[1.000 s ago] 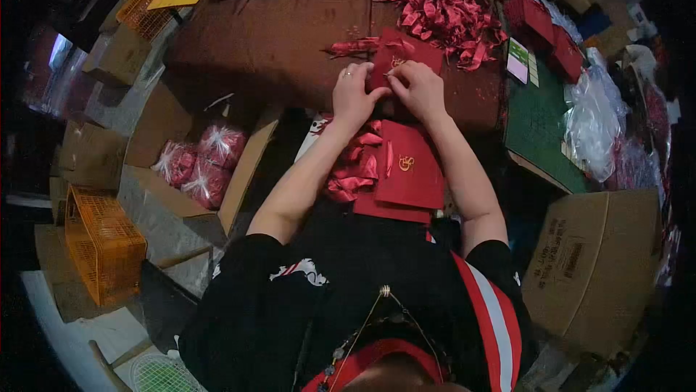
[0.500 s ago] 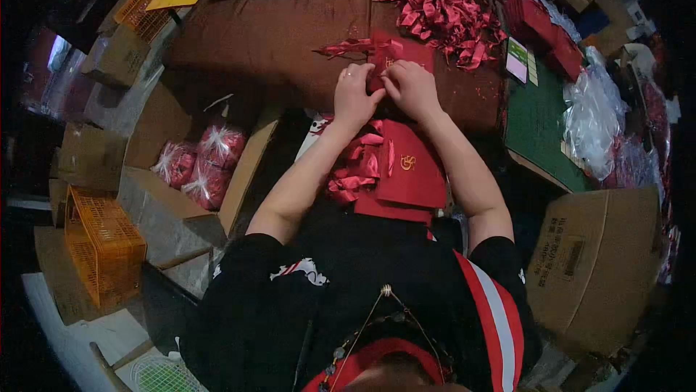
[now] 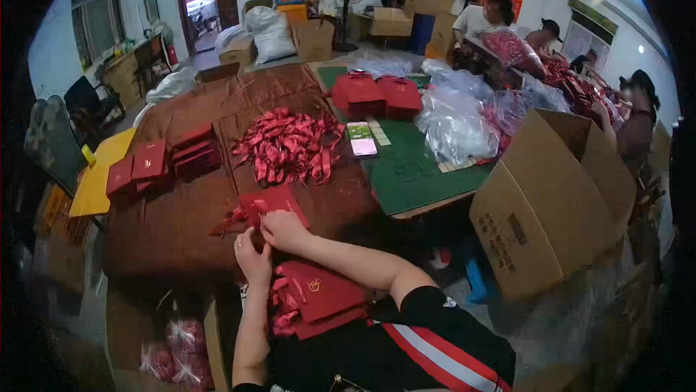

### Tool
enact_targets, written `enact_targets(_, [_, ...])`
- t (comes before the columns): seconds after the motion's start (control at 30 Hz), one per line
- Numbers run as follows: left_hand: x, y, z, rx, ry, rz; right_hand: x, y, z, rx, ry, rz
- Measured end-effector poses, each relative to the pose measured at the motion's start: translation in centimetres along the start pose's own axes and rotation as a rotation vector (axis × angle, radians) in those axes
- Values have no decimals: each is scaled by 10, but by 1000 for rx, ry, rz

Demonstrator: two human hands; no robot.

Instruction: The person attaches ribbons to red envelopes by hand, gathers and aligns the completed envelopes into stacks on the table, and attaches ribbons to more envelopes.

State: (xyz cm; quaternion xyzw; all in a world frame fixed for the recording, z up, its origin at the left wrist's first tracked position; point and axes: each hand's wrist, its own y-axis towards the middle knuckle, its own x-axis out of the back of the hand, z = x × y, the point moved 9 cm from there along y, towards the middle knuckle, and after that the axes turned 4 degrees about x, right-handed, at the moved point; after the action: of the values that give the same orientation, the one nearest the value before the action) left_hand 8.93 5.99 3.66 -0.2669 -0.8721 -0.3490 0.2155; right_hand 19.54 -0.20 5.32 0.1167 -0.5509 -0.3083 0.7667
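A red paper gift bag (image 3: 288, 202) lies flat near the front edge of the brown-covered table. My left hand (image 3: 254, 256), with a ring on it, is at the bag's near edge, its fingers pinched together. Beside it my right hand (image 3: 284, 231) bends over the bag, fingers closed near a red ribbon (image 3: 230, 222) that trails left across the bag. What exactly lies between the fingertips is partly hidden. On my lap rest more red bags (image 3: 324, 287) with a gold emblem, loose ribbons (image 3: 286, 296) beside them.
A heap of ribbons (image 3: 290, 147) lies beyond my hands, with stacked bags (image 3: 196, 151) to its left. On the green board (image 3: 413, 187) are a phone (image 3: 361, 139), red bags (image 3: 377, 93) and clear plastic (image 3: 457, 127). An open carton (image 3: 533, 211) stands right. Other people are at the back right.
The head view has swung up and to the right, bringing the room and other people into sight. Both hands stay together at the same bag and ribbon.
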Motion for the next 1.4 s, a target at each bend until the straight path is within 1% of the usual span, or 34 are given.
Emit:
enact_targets(0.07, [-3, 2, 4, 14, -19, 7, -3, 3, -5, -45, 23, 67])
enact_targets(0.1, [-1, 2, -5, -40, 0, 2, 9, 2, 5, 53, 107, -95])
enact_targets(0.13, [1, 1, -14, -90, 23, 1, 1, 2, -5, -21, 133, -34])
enact_targets(0.17, [3, 0, -16, -54, 21, 14, -8, 1, -13, -92, 164, 31])
enact_targets(0.2, [2, 0, -17, -70, 8, 22, -6, 1, -18, -133, 157, 38])
enact_targets(0.23, [2, 2, -15, -74, 5, 23, -5, 1, -19, -182, 186, 117])
enact_targets(0.27, [1, 4, -16, -73, -59, 49, -5, -2, -25, -156, 119, 16])
enact_targets(0.3, [-1, 3, -9, -117, -125, 17, 5, -2, -19, -148, 79, 71])
enact_targets(0.33, [1, 5, -4, -107, -242, 57, 13, -3, -17, -162, 32, 60])
enact_targets(0.37, [0, 7, 3, -103, -240, 80, 10, -6, -29, -181, 107, 37])
enact_targets(0.4, [-5, 8, 13, -57, -338, 177, 6, -6, -36, -231, 140, 71])
enact_targets(0.47, [-16, 12, 27, 54, -187, 316, -2, -6, -48, -212, 158, 89])
enact_targets(0.5, [-13, 18, 28, 74, -265, 336, 2, -6, -42, -207, 144, 107])
enact_targets(0.57, [-16, 26, 36, 75, -244, 275, -2, -5, -48, -277, 182, 170])
enact_targets(0.6, [-11, 29, 34, 74, -233, 222, 8, -3, -38, -118, 191, 62])
enact_targets(0.67, [-15, 35, 29, 75, -130, 306, 3, -5, -48, -175, 295, 79])
enact_targets(0.73, [-21, 38, 22, 62, -16, 386, 1, -5, -51, -166, 302, 88])
enact_targets(0.8, [-23, 41, 19, 54, -6, 339, 6, -3, -47, -136, 367, 74])
enact_targets(0.87, [-22, 40, 15, -15, 23, 247, -10, -5, -66, -184, 429, 160])
enact_targets(0.9, [-17, 40, 9, -47, 16, 220, -11, -5, -67, -195, 519, 184])
enact_targets(0.97, [-11, 37, -2, -195, 36, 207, -3, -7, -71, -204, 663, 111])
enact_targets(1.0, [-10, 36, -6, -274, 44, 197, -21, -15, -89, -345, 812, 104])
enact_targets(1.03, [-1, 35, -19, -344, 82, 184, -17, -14, -94, -320, 804, 20])
enact_targets(1.07, [-8, 36, -14, -389, 202, 227, -12, -12, -100, -300, 795, -61])
enact_targets(1.1, [-4, 36, -19, -458, 239, 212, -21, -18, -114, -444, 925, -47])
enact_targets(1.13, [-2, 35, -24, -524, 274, 206, -15, -17, -114, -384, 921, -159])
enact_targets(1.17, [0, 33, -21, -568, 267, 120, -4, -12, -105, -333, 1081, -238])
enact_targets(1.2, [10, 33, -29, -576, 254, 147, -13, -18, -111, -501, 1011, -121])
enact_targets(1.23, [20, 39, -18, -543, 231, 111, -15, -20, -119, -475, 821, -130])
enact_targets(1.27, [41, 46, -6, -503, 288, 5, 15, -16, -101, -401, 502, -147])
enact_targets(1.3, [71, 55, 5, -364, 293, -37, -1, -19, -115, -461, 780, -150])
enact_targets(1.33, [82, 57, 23, -359, 410, -33, -10, -21, -120, -488, 868, -145])
enact_targets(1.37, [84, 53, 31, -383, 434, 2, -5, -18, -117, -485, 725, -138])
enact_targets(1.4, [81, 48, 35, -328, 454, 51, -13, -18, -124, -472, 707, -105])
